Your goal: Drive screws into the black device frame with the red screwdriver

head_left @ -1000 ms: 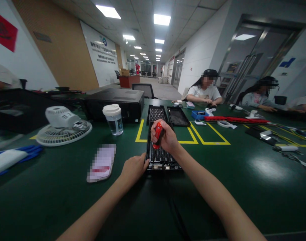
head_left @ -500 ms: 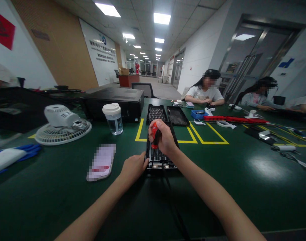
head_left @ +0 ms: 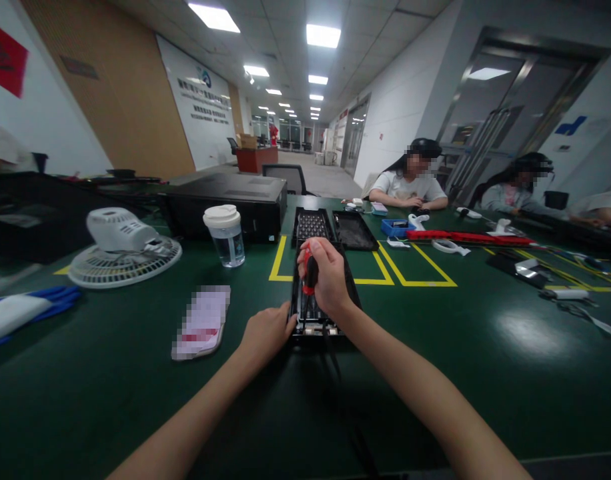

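Both hands work close together near the middle of the worktop (head_left: 485, 373), a dark green surface marked with yellow tape lines (head_left: 408, 267). Right hand (head_left: 327, 277) is curled shut around a red-handled screwdriver (head_left: 309, 270), held upright with its shaft pointing down into a black tray-like unit (head_left: 319, 308). Left hand (head_left: 265, 333) rests with fingers bent against the unit's left edge, pressing on it rather than gripping it.

Going by size: a black computer case (head_left: 230, 207) lies toward the far-left side of the worktop, with a white desk fan (head_left: 123, 250) lying flat near the left edge. Two open black trays (head_left: 330, 229) sit just beyond the unit, inside the yellow outline. A clear cup with a white lid (head_left: 225, 235) stands in front of the case, and a phone (head_left: 201, 323) lies near the left hand. Other people sit along the far edge.

The likely trouble is the screwdriver tip slipping off its seat if the handle tilts, which could scratch the unit or jab the left hand's fingers, which lie close by. If the left hand eases off, the unit could slide on the smooth worktop.

The unit is a shallow black rectangle, long axis running away from the person, its interior showing rows of small pale parts too fine to make out.
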### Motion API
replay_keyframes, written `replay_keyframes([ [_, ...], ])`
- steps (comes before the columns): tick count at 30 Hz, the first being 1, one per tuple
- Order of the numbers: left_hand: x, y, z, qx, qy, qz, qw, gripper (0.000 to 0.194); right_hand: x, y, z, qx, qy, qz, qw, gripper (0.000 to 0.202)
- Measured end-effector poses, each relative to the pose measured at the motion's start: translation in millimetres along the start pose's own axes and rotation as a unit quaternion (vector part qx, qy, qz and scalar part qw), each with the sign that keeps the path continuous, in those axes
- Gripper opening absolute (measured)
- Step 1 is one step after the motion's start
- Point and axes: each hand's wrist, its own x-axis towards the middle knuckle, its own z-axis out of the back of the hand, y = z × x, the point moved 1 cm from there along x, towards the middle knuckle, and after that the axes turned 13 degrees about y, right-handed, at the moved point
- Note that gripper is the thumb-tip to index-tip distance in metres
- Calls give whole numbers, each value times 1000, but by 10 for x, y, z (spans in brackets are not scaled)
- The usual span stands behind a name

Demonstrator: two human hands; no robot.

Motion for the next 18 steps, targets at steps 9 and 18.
replay_keyframes([
  [9,30,30,-51,5,-13,-10,1000,40,-26,3,-69,-37,-67,5,997,19],
  [18,32,38,-50,11,-13,-13,1000,40,-26,-15,-128,-89,-104,20,990,21],
])
